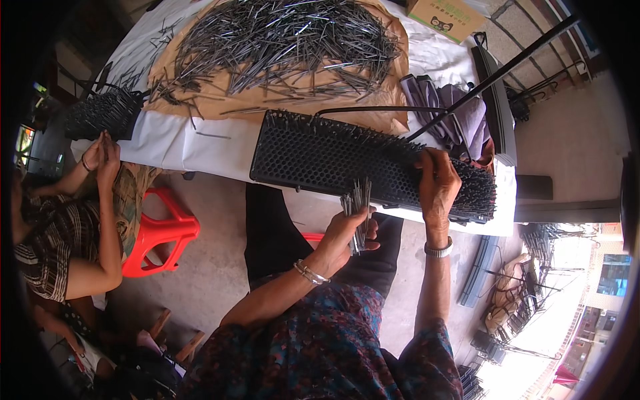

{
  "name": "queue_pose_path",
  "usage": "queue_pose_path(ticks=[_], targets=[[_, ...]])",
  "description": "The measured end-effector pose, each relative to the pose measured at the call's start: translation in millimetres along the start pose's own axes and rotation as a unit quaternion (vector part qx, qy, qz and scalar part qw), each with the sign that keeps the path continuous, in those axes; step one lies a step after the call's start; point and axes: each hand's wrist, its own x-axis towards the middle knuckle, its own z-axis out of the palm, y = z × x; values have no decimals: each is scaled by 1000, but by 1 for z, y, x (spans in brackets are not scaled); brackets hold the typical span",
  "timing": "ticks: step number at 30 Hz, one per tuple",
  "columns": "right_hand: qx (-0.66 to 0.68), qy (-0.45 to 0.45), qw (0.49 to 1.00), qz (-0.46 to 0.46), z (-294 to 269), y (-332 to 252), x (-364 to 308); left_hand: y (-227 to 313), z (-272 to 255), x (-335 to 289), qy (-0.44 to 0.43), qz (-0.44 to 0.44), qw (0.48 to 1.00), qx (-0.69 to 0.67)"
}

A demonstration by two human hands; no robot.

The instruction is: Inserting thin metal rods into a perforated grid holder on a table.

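Observation:
My left hand is closed round a bundle of thin grey metal rods, which point upward just off the front edge of a long black perforated rack. The rack lies tilted at the table's near edge. Its right end is packed with dark rods standing in the holes, and more rods line its back edge; many holes in the left and middle part are bare. My right hand reaches down onto the rack beside the filled part, fingers pinched together. Whatever is between those fingertips is hidden.
A big heap of loose rods lies on brown paper over the white-covered table. A black bar slants above the rack. Purple-grey cloth and a cardboard box lie beyond. Leftward, another person works at a smaller rack near a red stool.

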Motion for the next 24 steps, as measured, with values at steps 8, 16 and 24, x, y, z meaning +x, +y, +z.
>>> queue_pose_path(ticks=[8, 16, 24], targets=[[6, -57, 998, -39, -6, -7, 11, -5, -2, 1, 8, 8, 1000, 0], [18, -96, 994, -41, -11, -11, 20, -4, -4, -2, 13, 3, 1000, -14], [19, -91, 995, -25, -8, -9, 20, -2, 0, -3, 17, 12, 1000, 0]])
